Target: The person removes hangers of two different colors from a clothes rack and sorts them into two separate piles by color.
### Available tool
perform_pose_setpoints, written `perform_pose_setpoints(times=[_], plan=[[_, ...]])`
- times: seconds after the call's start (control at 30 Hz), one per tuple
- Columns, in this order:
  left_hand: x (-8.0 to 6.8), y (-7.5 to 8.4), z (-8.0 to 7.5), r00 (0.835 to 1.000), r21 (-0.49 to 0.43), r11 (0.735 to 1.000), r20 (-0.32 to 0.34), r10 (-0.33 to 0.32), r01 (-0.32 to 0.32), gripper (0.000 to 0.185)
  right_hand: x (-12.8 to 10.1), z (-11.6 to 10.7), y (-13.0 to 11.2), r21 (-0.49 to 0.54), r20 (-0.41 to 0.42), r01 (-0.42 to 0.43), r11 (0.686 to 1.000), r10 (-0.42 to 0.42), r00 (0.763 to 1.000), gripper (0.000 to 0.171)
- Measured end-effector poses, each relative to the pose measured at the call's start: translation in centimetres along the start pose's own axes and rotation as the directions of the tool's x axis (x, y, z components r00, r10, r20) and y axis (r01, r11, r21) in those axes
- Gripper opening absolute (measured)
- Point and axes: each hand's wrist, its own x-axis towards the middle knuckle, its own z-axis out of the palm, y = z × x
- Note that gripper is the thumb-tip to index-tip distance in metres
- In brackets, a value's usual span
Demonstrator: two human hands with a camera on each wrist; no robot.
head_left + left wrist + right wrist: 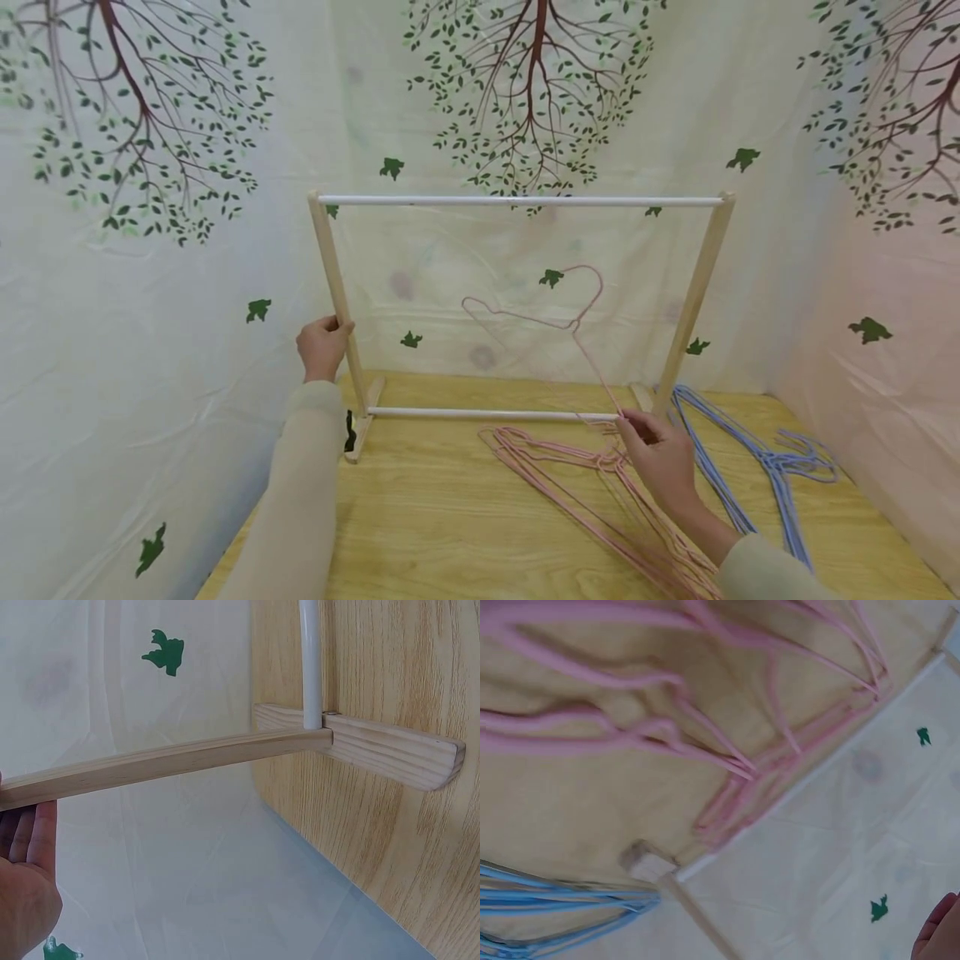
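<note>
A wooden rack (333, 275) with a white top bar (517, 201) stands on the table. My left hand (330, 331) grips its left upright (150, 765) about halfway up; in the left wrist view the palm (26, 885) lies just under that post. My right hand (630, 425) pinches the lower end of one pink wire hanger (577, 325), which stands tilted up in front of the rack with its hook below the top bar. Under that hand lies a pile of pink hangers (555, 462) (705, 735).
Several blue hangers (765, 458) (555, 900) lie on the wooden table (450, 517) right of the rack's right foot (649, 862). The rack's left foot (390, 750) sits near the table's left edge. A leaf-printed cloth (150, 250) closes in three sides.
</note>
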Motion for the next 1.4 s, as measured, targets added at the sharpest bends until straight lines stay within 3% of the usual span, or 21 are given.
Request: perform_pose_setpoints(times=[0.23, 0.43, 0.6, 0.73, 0.83, 0.97, 1.07, 1.17, 1.3, 1.37, 1.4], plan=[[0.0, -0.1, 0.0, 1.000, -0.006, 1.000, 0.011, -0.012, 0.012, 0.032, -3.7, -2.1, 2.1, -0.096, 0.085, -0.112, 0.989, 0.120, 0.989, 0.015], [0.0, -0.1, 0.0, 1.000, -0.006, 1.000, 0.007, -0.019, 0.019, 0.032, -6.4, -3.0, 2.6, -0.143, 0.137, -0.255, 0.956, 0.275, 0.952, 0.018], [0.0, -0.2, -0.1, 1.000, -0.008, 1.000, 0.002, -0.008, 0.008, 0.031, -8.2, -3.4, 2.7, -0.184, 0.177, -0.361, 0.914, 0.393, 0.903, 0.021], [0.0, -0.2, -0.1, 1.000, -0.015, 1.000, -0.003, -0.003, 0.003, 0.030, -8.9, -4.0, 3.0, -0.232, 0.222, -0.469, 0.852, 0.516, 0.827, 0.026], [0.1, -0.2, 0.0, 1.000, -0.016, 1.000, -0.009, -0.002, 0.002, 0.030, -8.9, -4.4, 3.5, -0.306, 0.250, -0.480, 0.822, 0.556, 0.793, 0.028], [0.1, -0.2, 0.1, 1.000, -0.012, 1.000, -0.005, -0.005, 0.005, 0.031, -8.7, -5.3, 4.4, -0.418, 0.292, -0.415, 0.808, 0.552, 0.781, 0.031], [0.1, -0.2, 0.3, 1.000, -0.015, 1.000, 0.004, -0.012, 0.012, 0.032, -8.6, -6.1, 4.9, -0.488, 0.343, -0.364, 0.793, 0.558, 0.756, 0.040], [0.0, -0.1, 0.5, 1.000, -0.025, 0.999, 0.010, -0.020, 0.020, 0.032, -8.4, -6.8, 5.1, -0.532, 0.370, -0.303, 0.791, 0.539, 0.757, 0.046], [0.0, -0.1, 0.8, 1.000, -0.022, 1.000, 0.008, -0.018, 0.018, 0.032, -7.7, -7.2, 4.8, -0.528, 0.352, -0.235, 0.816, 0.462, 0.814, 0.043], [0.1, -0.1, 0.8, 1.000, -0.013, 1.000, 0.006, -0.010, 0.010, 0.032, -7.1, -7.1, 4.6, -0.517, 0.344, -0.244, 0.820, 0.460, 0.818, 0.044], [0.1, 0.0, 0.7, 1.000, 0.004, 1.000, 0.011, 0.001, -0.002, 0.031, -6.7, -7.0, 4.6, -0.505, 0.342, -0.230, 0.832, 0.438, 0.831, 0.044]])
